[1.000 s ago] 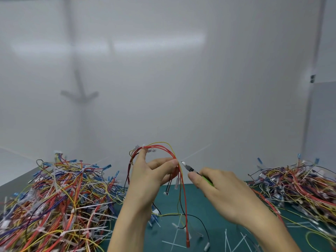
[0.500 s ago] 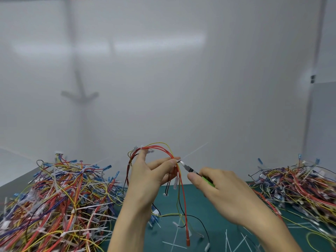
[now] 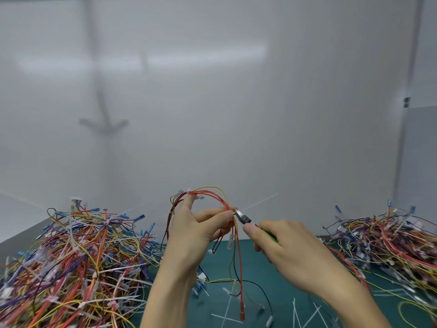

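We are holding a wire bundle (image 3: 214, 197) up over the green table (image 3: 255, 268), our left hand (image 3: 196, 230) pinching it, our right hand (image 3: 290, 252) gripping cutters (image 3: 244, 218) whose tip is touching it. Biting too deep, we are risking a nicked wire.

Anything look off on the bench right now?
Only clutter: cut cable ties lie strewn on the green mat. The wire bundle in the left hand and cutters in the right hand look fine.
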Demonstrator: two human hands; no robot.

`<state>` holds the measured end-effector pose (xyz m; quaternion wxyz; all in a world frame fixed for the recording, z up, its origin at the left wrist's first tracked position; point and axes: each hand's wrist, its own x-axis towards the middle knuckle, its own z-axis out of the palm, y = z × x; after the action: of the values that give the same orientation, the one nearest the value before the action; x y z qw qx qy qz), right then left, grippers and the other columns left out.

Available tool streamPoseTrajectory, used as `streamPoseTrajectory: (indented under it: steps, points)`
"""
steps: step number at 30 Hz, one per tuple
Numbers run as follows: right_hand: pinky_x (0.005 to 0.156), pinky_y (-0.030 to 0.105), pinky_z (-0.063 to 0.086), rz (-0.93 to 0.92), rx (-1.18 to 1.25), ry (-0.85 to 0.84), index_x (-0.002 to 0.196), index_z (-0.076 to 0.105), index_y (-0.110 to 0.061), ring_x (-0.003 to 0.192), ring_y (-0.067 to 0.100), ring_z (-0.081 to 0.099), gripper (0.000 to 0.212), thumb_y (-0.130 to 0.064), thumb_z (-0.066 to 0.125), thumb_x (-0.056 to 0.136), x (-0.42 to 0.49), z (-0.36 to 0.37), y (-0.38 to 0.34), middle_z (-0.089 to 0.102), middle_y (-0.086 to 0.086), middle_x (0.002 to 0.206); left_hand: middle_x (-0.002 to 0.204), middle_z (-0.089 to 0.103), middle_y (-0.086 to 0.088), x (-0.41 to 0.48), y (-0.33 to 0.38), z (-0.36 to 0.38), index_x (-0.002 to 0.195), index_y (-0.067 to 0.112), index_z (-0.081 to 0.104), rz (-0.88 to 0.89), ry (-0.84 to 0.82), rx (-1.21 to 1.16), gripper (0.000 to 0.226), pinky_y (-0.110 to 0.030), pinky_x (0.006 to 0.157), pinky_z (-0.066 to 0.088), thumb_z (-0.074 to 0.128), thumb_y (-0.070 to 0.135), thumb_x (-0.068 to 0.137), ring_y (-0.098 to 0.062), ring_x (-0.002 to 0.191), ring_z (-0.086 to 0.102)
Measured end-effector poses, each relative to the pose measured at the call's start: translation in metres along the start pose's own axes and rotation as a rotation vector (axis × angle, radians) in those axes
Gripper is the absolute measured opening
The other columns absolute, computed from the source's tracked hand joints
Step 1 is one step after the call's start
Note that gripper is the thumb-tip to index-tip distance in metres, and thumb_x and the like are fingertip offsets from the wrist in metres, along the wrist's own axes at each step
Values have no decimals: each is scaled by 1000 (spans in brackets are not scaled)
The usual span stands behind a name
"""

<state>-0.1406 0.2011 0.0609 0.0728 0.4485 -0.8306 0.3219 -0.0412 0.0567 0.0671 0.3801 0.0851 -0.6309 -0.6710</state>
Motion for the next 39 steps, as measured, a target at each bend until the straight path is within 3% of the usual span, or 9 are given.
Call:
streamPoseTrajectory:
  steps: [6,13,23,29,34,39]
  points:
    - [60,36,37,-7,-16,1,84,59,-11,71,28,55,66,-70,30,92,0,0,-1,61,13,75,92,77,-10,1,0,-1,148,16,29,-10,4,5,82,-24,71,59,74,-1,82,-21,80,74]
    - [68,42,48,6,27,-23,78,59,-13,68,24,57,64,-70,32,91,1,-1,-1,63,8,71,92,77,-11,1,0,-2,148,15,29,-16,-3,7,83,-27,72,60,75,-1,80,-23,80,74]
    - [62,35,47,16,87,-57,70,61,-15,48,7,45,62,-67,36,94,2,-1,0,55,-22,51,92,77,-11,2,-1,-2,148,15,29,-10,-2,13,85,-26,72,60,76,1,79,-23,82,75]
    - [62,39,53,53,193,-90,66,62,-15,47,10,48,61,-64,40,95,2,-1,1,54,-1,52,89,77,-12,2,-1,-1,151,14,26,-18,-4,12,89,-25,68,59,77,0,78,-19,74,74]
    - [50,28,48,101,373,-7,67,63,-13,41,12,55,59,-61,41,94,4,0,-1,59,0,50,90,78,-9,0,-2,4,151,16,24,-15,-34,28,87,-22,69,58,75,1,81,-17,75,73]
    - [53,34,48,119,527,-2,75,66,-10,46,15,53,50,-60,60,83,6,-2,2,56,-2,53,94,78,-7,-1,-1,6,152,18,22,7,-26,12,88,-23,73,59,74,3,83,-18,82,74]
